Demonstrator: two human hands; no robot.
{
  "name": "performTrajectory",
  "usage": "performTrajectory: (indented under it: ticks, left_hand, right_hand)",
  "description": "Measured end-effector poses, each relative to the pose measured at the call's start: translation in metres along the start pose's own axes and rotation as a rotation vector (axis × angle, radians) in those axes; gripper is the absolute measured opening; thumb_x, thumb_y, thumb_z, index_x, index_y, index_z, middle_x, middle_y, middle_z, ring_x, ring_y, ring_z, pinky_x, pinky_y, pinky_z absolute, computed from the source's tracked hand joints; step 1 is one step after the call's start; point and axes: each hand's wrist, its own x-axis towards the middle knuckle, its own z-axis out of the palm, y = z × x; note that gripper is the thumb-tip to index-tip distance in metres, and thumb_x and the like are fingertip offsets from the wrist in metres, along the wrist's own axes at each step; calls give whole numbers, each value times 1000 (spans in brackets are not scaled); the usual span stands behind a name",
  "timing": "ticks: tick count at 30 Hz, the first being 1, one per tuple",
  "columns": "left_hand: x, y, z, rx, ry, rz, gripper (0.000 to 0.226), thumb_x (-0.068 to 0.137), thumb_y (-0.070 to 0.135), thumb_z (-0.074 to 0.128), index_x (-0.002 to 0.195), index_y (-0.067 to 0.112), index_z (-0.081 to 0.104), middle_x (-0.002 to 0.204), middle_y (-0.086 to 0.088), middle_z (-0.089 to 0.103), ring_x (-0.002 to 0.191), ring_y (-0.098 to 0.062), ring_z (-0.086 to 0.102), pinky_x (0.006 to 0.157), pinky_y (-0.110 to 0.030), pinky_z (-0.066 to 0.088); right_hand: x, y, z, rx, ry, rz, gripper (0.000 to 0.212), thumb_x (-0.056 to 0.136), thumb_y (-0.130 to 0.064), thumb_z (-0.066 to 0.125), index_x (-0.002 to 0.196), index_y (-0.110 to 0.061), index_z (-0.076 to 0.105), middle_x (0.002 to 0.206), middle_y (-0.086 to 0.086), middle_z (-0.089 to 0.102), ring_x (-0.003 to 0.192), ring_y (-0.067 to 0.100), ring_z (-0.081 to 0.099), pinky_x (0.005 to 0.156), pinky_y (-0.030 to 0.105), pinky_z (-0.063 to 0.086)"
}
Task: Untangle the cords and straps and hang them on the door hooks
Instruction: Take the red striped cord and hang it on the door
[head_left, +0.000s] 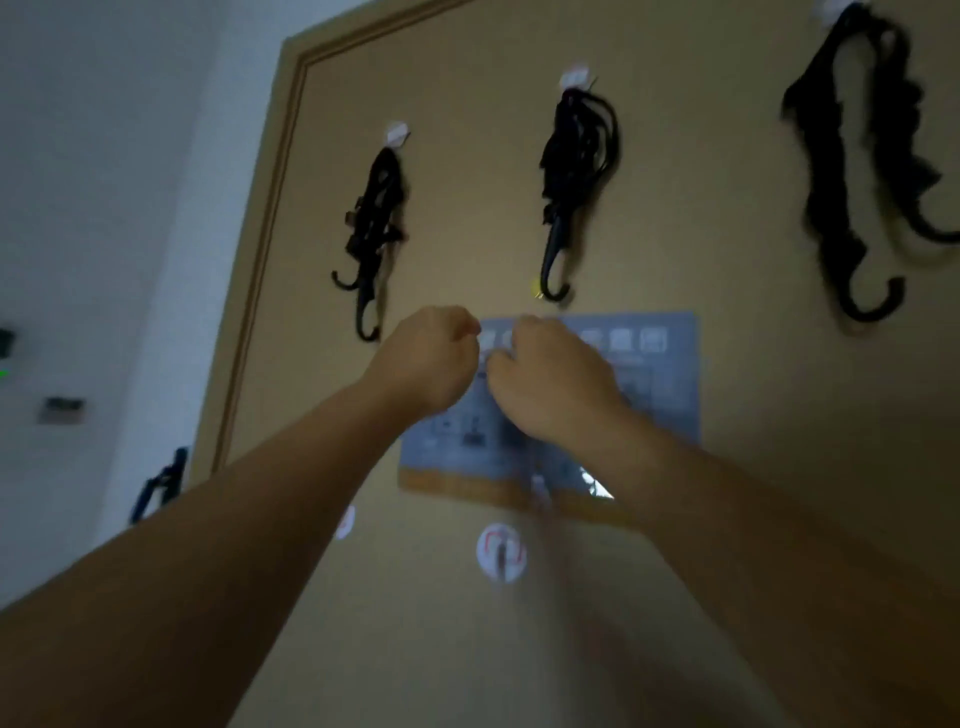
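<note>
Three black bundles of cords and straps hang on the brown door (675, 597) from small white hooks. The left bundle (375, 228) hangs from the left hook (397, 134). The middle bundle (574, 171) hangs from the middle hook (574, 78). The right bundle (857, 171) is the largest and reaches the frame's top right. My left hand (428, 364) is raised below the bundles with its fingers curled shut. My right hand (550, 374) is beside it, fingers bent, over a grey poster (654, 374). The picture is blurred; whether either hand holds anything is unclear.
A round white sticker (501, 552) sits on the door below the poster, and a smaller one (345, 521) lies to its left. A blue object (161, 486) hangs by the door frame on the left. The white wall (104, 208) carries a small panel (62, 409).
</note>
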Motion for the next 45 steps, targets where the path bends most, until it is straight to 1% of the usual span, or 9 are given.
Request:
performTrajectory:
  ticks: [3,6,11,15,20,25,29,35,45]
  left_hand:
    - [-79,-36,-4,217,-156,-101,40,90,24,34,116,6,60,117,-19,59,111,-32,54,89,-33,41]
    - [-160,-68,-19,307,-250,-207,33,94,18,42,123,14,57,126,-11,54,117,-28,51,97,-35,42]
    - [-292,-107,-65,410,-391,-391,30,94,17,41,116,9,60,120,-10,56,108,-27,54,90,-38,47]
    - [-408,-138,-125,492,-452,-573,32,95,24,42,124,17,55,126,-6,56,113,-24,54,94,-39,46]
    - [-554,-148,-210,525,-499,-852,29,94,29,43,117,20,57,118,-2,61,101,-24,60,83,-37,50]
    - [-670,-134,-314,544,-326,-1184,31,94,34,45,117,19,59,115,-3,62,100,-22,60,84,-34,50]
    - [-729,-123,-385,620,-177,-1341,31,93,31,48,118,16,60,114,-3,66,102,-22,61,84,-31,48]
    - [-783,-108,-456,658,-48,-1559,31,95,31,46,116,16,61,112,-2,65,101,-22,61,85,-32,47]
    - [-833,-136,-554,804,130,-1812,31,94,34,46,118,19,59,115,-1,60,101,-17,60,82,-29,47]
  right_hand:
    - [-62,-17,39,107,-108,55,22,92,-28,40,94,-11,53,109,13,60,100,32,57,72,28,36]
    - [-128,-44,79,176,-255,110,27,91,-27,40,106,-10,55,109,10,61,105,32,55,83,33,42]
    - [-232,-109,129,322,-478,91,28,93,-21,39,110,-5,54,108,11,61,96,30,56,76,33,43]
    - [-308,-178,153,421,-623,-49,26,92,-19,40,105,-2,56,95,11,61,89,28,56,73,37,46]
    - [-401,-285,167,531,-824,-248,33,93,-25,44,115,-4,55,107,11,62,102,30,53,84,42,45]
    - [-481,-401,170,745,-965,-374,35,93,-24,47,124,-10,54,119,7,61,113,24,50,92,35,42]
    - [-529,-483,174,827,-1080,-467,36,93,-22,48,127,-11,52,123,6,58,117,24,47,92,30,38]
    - [-577,-570,180,876,-1315,-654,38,95,-25,44,132,-16,48,135,2,51,127,18,41,104,29,32]
    - [-586,-722,205,990,-1410,-911,38,94,-21,44,131,-11,48,132,7,52,123,20,42,100,29,33]
